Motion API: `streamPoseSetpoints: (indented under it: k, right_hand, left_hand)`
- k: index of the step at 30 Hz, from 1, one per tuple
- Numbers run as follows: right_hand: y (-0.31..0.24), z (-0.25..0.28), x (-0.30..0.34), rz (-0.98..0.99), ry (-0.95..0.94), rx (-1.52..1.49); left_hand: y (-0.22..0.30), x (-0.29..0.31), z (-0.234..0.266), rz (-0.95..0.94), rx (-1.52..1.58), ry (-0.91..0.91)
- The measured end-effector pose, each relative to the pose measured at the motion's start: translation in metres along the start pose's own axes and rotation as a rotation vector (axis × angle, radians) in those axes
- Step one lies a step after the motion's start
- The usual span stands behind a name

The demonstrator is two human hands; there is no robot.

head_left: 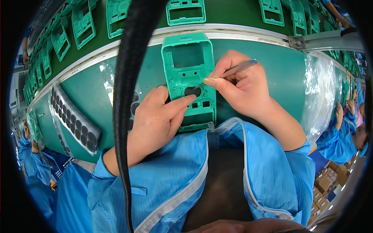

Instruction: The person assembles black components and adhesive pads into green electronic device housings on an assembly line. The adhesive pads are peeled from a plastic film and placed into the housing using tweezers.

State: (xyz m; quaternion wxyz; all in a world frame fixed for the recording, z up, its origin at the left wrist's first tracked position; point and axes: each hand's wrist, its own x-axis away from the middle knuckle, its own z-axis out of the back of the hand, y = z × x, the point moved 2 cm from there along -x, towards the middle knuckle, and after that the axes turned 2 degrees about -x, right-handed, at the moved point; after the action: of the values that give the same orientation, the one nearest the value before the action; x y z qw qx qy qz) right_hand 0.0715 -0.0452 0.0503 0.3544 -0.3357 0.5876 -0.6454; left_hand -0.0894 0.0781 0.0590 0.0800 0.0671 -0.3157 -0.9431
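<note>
at the near edge of the green bench: green plastic housing [189, 75] is being worked on with tweezers [229, 72].
housing lies flat, centre of view, just short of the metal rail [248, 35]. left hand [155, 120] is rested on its lower left, forefinger stretched to the round opening, nothing gripped. right hand [243, 87] is closed on the tweezers, tip at that opening. tray of dark round pads [74, 120] sits well left; more green housings [185, 11] lie on the far belt.
</note>
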Motion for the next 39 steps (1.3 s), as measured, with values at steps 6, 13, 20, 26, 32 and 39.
streamPoseSetpoints:
  k: [6,13,20,26,32,39]
  right_hand:
    - [0.003,0.0,0.002,-0.004,0.002,-0.018]
    - [0.002,0.002,0.002,0.048,0.011,0.04]
    - [-0.002,0.007,0.002,-0.028,-0.072,0.02]
    - [-0.002,0.007,0.0,0.047,0.053,0.013]
    - [-0.018,0.02,0.0,0.087,0.208,-0.22]
    - [-0.011,0.011,0.009,0.174,0.018,0.236]
  left_hand:
    - [0.001,0.0,0.0,-0.064,-0.128,0.007]
    - [0.004,-0.001,-0.003,-0.06,-0.262,-0.017]
    - [0.011,-0.003,0.001,-0.046,-0.267,-0.079]
    - [0.012,-0.003,0.0,-0.062,-0.269,-0.046]
    - [0.008,0.0,0.0,-0.022,-0.237,-0.106]
    - [0.007,0.001,-0.001,-0.006,-0.132,-0.038]
